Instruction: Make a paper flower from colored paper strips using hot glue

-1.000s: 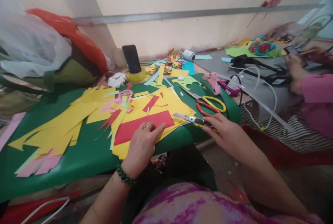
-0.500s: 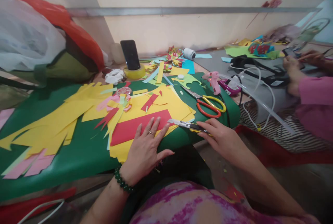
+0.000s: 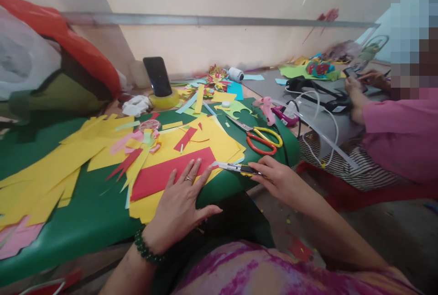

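Note:
My left hand (image 3: 181,199) lies spread on a red paper strip (image 3: 160,174), its fingertips pressed on the strip's right half. Under the strip sits a stack of yellow paper (image 3: 222,137). A utility knife (image 3: 244,168) is in my right hand (image 3: 278,178), with its blade out and the tip at the strip's right end, close to my left index finger. Small red scraps (image 3: 185,139) rest on the yellow stack. Beyond the knife lie scissors (image 3: 264,140) with red and yellow handles.
Yellow paper pieces (image 3: 75,153) cover the left of the green tabletop (image 3: 102,222). At the back a phone (image 3: 156,77) leans on a tape roll (image 3: 166,99). A pink glue gun (image 3: 266,110) lies past the scissors. On the right a person in a pink sleeve (image 3: 386,119) holds a phone.
My left hand has opened from a bent-finger press to flat, spread fingers on the red strip. The knife tip has come to the strip's right end. The view has swung to the right.

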Tool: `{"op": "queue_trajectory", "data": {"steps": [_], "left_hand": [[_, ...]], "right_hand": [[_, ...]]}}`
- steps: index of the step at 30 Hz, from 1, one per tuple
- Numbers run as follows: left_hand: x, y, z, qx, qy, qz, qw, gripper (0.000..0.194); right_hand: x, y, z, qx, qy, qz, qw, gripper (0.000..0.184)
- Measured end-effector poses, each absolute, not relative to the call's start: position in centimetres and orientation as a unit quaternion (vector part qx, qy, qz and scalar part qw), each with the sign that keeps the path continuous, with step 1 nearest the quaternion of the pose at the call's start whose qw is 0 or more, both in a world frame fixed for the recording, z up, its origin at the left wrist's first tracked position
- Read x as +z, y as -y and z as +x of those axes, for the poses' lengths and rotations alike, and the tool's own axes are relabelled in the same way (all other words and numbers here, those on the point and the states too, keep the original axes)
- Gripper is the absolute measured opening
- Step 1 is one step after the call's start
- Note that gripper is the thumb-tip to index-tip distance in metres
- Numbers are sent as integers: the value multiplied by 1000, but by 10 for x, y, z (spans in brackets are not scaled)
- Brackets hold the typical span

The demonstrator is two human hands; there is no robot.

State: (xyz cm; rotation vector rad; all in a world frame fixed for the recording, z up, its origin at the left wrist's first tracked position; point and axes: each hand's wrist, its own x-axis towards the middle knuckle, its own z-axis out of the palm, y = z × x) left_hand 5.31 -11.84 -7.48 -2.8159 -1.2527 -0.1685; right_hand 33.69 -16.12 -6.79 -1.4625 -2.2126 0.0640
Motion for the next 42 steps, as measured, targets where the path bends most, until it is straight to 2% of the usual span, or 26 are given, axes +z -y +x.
{"op": "queue_trajectory", "data": {"steps": [13, 20, 25, 31, 42], "left_hand": [[-75, 121, 55, -62, 415, -908, 12, 91], [-74, 118, 60, -57, 406, -912, 16, 87], [-85, 117, 67, -94, 396, -912, 49, 79], [-93, 121, 54, -123, 385, -910, 97, 80], [-78, 127, 59, -62, 413, -908, 25, 93]], "right_hand": [[-70, 163, 337, 61, 812, -521, 258, 29], [-65, 166, 334, 69, 794, -555, 237, 27], [-62, 166, 330, 68, 781, -576, 229, 26], [-59, 166, 326, 75, 778, -584, 218, 27], [-68, 165, 331, 67, 792, -553, 251, 30]]}}
